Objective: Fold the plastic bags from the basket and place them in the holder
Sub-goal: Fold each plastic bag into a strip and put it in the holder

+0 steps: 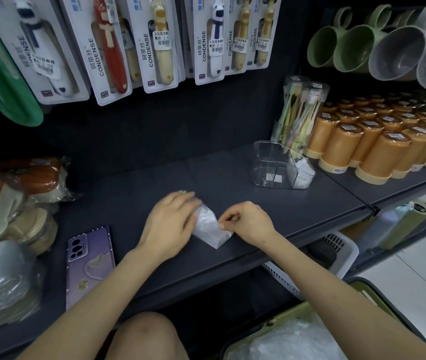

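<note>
A thin clear plastic bag (209, 227), folded into a narrow strip, lies on the dark shelf (271, 214) near its front edge. My left hand (173, 219) lies flat on the bag's left part, pressing it down. My right hand (245, 222) pinches the bag's right edge between thumb and forefinger. The clear plastic holder (274, 167) stands at the back right of the shelf, with folded white bags (303, 172) in its right compartment. The green basket (373, 294) at the bottom right holds loose clear bags (295, 341).
A phone in a purple case (90, 263) lies left of my left arm. Wrapped goods (17, 193) pile up at the left. Orange cups (378, 144) and a toothbrush pack (300, 113) stand behind the holder. A white basket (336, 253) sits below the shelf.
</note>
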The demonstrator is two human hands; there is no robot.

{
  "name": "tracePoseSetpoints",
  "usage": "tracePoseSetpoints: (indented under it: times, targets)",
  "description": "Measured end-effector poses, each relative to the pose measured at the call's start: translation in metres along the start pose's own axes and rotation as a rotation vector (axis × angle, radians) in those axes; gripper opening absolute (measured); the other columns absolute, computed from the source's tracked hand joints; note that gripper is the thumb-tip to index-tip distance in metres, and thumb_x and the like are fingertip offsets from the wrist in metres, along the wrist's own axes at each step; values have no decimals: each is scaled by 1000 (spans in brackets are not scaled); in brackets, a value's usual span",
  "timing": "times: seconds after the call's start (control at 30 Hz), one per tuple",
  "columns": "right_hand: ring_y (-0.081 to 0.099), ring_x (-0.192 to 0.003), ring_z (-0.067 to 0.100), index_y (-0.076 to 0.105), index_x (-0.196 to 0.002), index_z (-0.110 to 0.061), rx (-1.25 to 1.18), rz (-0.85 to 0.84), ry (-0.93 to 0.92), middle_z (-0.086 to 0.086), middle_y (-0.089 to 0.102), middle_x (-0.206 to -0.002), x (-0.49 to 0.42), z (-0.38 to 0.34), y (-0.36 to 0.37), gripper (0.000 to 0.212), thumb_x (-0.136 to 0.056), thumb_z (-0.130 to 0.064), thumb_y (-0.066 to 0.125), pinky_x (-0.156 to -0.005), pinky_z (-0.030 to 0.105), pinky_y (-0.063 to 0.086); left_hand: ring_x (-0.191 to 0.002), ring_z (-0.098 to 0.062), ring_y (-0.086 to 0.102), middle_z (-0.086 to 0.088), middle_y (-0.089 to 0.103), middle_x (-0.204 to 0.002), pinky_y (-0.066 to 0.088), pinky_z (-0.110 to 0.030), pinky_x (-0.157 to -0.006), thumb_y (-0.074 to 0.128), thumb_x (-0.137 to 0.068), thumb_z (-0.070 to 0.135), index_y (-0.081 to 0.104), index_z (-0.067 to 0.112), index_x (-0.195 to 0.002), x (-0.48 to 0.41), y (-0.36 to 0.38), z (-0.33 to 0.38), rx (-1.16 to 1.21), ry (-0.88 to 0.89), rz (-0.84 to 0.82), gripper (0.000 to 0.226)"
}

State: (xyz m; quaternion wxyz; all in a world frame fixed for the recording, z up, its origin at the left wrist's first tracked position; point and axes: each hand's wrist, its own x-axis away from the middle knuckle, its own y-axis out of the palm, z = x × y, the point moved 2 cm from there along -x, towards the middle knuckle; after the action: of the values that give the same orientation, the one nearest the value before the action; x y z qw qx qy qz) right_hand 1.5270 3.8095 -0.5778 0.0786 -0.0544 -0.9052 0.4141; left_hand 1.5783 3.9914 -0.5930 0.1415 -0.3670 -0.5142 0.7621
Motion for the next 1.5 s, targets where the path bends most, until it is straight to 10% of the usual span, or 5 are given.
tracePoseSetpoints:
  times: [0.17,0.5,0.7,0.9,1.5]
  targets:
    - [56,-67,-3,76,-84,-28,-5,-34,-15,-20,63,-71,-4,-3,1,5,-85,-26,71,-67,20,49,-149,-18,8,5,23,-158,-5,-24,-115,-18,-82,70,30,27,-150,3,11,5,-1,-17,-298,94]
    - [67,-84,20,73,-107,-17,250,534,-296,-1,69,-106,23,-4,15,28,-88,-32,59,-70,30,54,-150,-20,3,2,11,-162,-1,-32,-119,-19,-77,57,13,28,-154,10,20,19,-106,-226,-380,87]
    - [60,-119,20,65,-122,-8,472,245,-370,7,65,-125,25,25,42,57,-100,-42,25,-102,47,44,-149,-23,6,-3,10,-162,6,-37,-120,11,-104,41,10,24,-155,12,25,41,-206,-336,-371,53]
    - [-15,-139,0,11,-154,-22,569,-38,-357,-10,4,-160,33,39,24,102,-72,-63,-34,-118,37,-13,-147,-30,19,-7,23,-159,4,-48,-119,3,-102,40,31,16,-150,15,12,37,-369,-299,-327,60]
    - [-13,-143,0,9,-154,-29,485,-99,-121,-16,1,-160,49,62,-7,83,-84,-67,-16,-118,41,-14,-138,2,-19,19,-17,-149,-18,-20,-111,-41,-57,74,-7,27,-151,32,13,-11,-20,-59,-494,111]
